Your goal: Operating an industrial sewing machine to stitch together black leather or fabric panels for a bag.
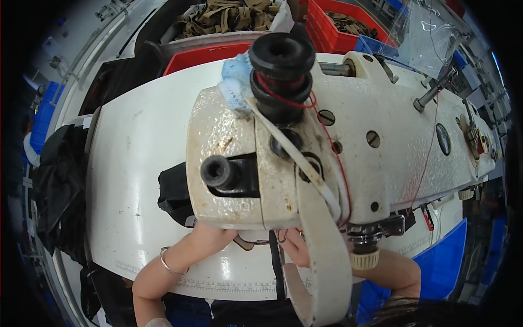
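Note:
A white sewing machine head fills the middle of the view and covers much of the work. My left hand reaches beneath its left end, next to black fabric; the fingers are out of sight. My right hand, with a ring on one finger, is partly seen under the machine, beside a narrow black strip running toward me. Its fingertips are hidden, so I cannot tell its grip. Between the hands lies a small brown-edged piece. Red thread runs down the machine.
The white tabletop has a ruler scale near its front edge. Black cloth hangs over its left side. Beyond stand red bins with brown pieces. A blue bin is at the right; a pale curved strap hangs in front.

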A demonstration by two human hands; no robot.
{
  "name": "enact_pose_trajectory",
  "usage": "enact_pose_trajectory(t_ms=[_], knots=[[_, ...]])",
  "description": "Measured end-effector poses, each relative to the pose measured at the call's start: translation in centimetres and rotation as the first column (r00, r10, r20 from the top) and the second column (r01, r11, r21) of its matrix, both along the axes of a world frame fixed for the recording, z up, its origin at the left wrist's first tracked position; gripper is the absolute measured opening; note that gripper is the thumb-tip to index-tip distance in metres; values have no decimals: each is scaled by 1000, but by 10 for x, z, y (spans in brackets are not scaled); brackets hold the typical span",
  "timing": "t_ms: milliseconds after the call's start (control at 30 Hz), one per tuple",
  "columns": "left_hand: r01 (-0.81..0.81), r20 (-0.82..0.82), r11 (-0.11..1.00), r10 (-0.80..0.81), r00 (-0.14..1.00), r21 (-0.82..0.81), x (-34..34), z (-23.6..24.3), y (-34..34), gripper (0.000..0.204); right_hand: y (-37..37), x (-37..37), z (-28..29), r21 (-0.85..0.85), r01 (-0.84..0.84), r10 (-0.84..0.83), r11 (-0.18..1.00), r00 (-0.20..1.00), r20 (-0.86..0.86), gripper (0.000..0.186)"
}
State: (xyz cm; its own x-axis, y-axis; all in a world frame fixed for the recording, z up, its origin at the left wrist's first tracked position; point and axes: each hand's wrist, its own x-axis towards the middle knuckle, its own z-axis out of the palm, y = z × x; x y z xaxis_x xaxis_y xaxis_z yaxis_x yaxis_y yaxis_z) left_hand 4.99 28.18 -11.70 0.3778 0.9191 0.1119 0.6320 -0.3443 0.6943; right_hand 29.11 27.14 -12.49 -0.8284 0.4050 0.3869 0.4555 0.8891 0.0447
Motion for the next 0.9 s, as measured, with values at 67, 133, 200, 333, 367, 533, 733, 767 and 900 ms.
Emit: enact_pose_trajectory(t_ms=[67,133,200,333,367,533,733,767,900], knots=[[31,-43,998,-29,999,57,-2,-5,3,20,-3,-3,-1,-490,-52,-75,870,969,-236,32],[75,-80,991,-66,995,112,2,-3,8,21,-16,1,-36,-555,79,-236,828,948,-216,28],[106,-142,991,-93,985,86,4,6,7,24,-22,1,-47,-616,194,-384,763,903,-191,24],[77,4,996,-78,997,38,1,-6,9,24,-17,-1,-20,-849,15,-416,528,876,-243,22],[86,91,996,-84,992,-24,3,-6,11,23,-16,0,-11,-887,-26,-431,462,867,-250,21],[122,180,987,-101,978,-109,2,1,12,20,-12,-5,-22,-737,-33,-282,675,912,-299,19],[110,-212,994,-103,972,23,12,16,5,24,-3,-1,-10,-257,74,-132,964,967,-217,13],[147,-259,980,-109,960,135,14,15,3,28,0,-1,-7,-203,37,-74,979,981,-177,12],[278,-286,851,-159,945,445,15,8,-1,35,3,-2,-3,-321,-34,-4,946,993,-117,16]])
